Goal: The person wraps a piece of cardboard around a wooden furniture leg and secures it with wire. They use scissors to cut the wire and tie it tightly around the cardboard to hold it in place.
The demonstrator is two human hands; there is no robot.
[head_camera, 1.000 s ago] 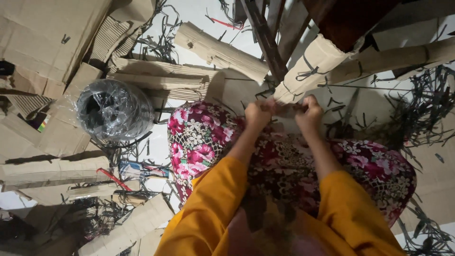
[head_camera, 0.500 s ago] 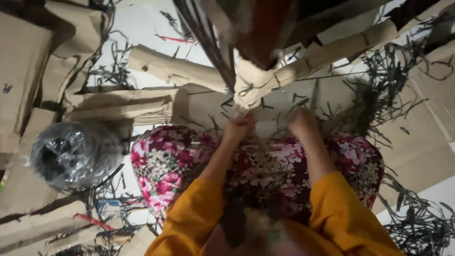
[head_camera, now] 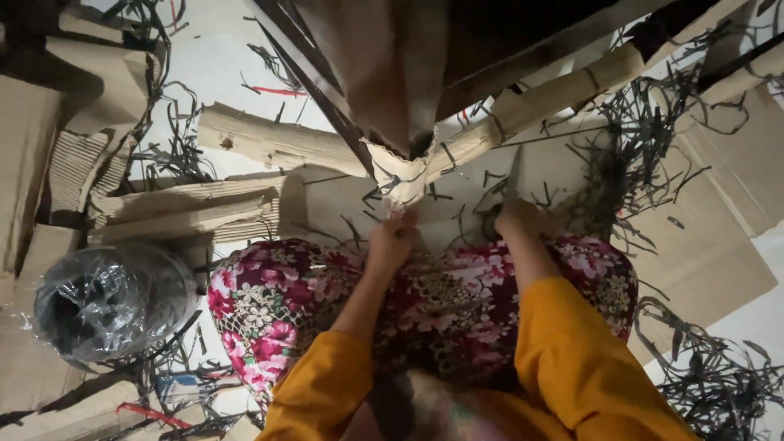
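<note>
My left hand [head_camera: 392, 241] is closed on the torn lower end of a cardboard sleeve [head_camera: 400, 178]. Thin black strap ties the sleeve around a dark wooden furniture leg [head_camera: 384, 73] that rises toward the top of the view. My right hand [head_camera: 518, 220] is apart from the sleeve, to its right, resting at my floral-skirted knee [head_camera: 457, 294] with fingers curled. Black strap scraps [head_camera: 490, 214] lie right beside it; whether it grips one is unclear. Both my sleeves are orange.
A coil of black strap in clear plastic [head_camera: 114, 302] sits at the left. Rolled and flat cardboard pieces [head_camera: 269, 143] lie around on the pale floor. Another wrapped cardboard tube [head_camera: 563, 90] runs up right. Tangled black strap offcuts [head_camera: 710, 376] fill the right side.
The view has swung, so the wrapped leg now stands nearer and more central. My right hand has let go of the sleeve's end and dropped to my knee; my left hand keeps its grip.
</note>
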